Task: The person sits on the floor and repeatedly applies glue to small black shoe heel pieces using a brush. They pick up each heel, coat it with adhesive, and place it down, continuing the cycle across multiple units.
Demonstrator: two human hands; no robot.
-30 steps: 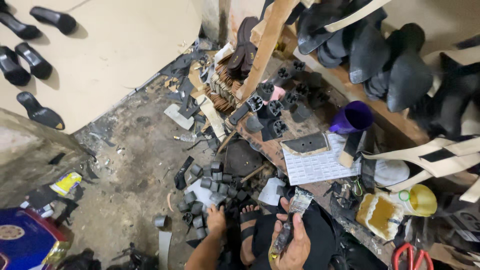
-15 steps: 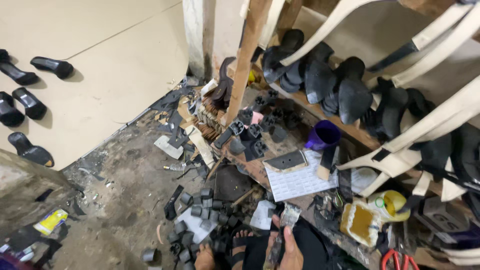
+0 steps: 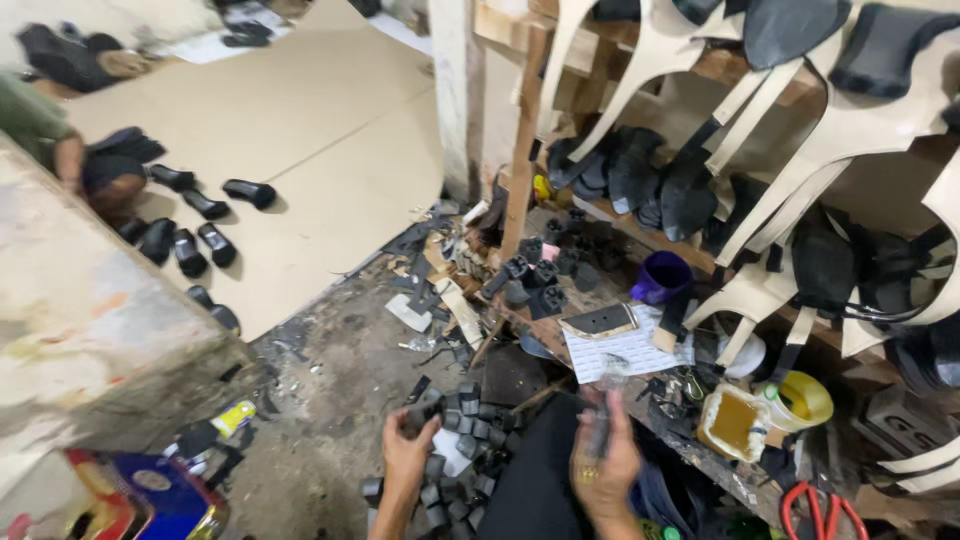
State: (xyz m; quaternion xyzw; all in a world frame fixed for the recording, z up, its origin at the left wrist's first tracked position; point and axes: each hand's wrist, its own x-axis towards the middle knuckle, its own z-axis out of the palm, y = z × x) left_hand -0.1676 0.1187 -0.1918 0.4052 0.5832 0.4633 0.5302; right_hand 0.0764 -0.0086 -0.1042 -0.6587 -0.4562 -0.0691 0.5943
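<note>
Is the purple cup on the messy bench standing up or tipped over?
Standing up. The purple cup sits on the bench with its open mouth facing up. What is inside cannot be told.

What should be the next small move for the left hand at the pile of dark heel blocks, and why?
Probably lift the block clear. The left hand appears to be already closed on one dark block at the edge of the pile of heel blocks, while the right hand holds a small blurred tool, so nothing blocks an upward pull.

This is a shoe workshop. Black soles (image 3: 690, 185) and pale cut strips (image 3: 800, 160) hang on a wooden rack. Black heel blocks (image 3: 470, 415) lie piled on the dirty floor (image 3: 330, 390). A glue tub (image 3: 735, 420) and red scissors (image 3: 815, 510) sit on the messy worktop (image 3: 720, 470).
</note>
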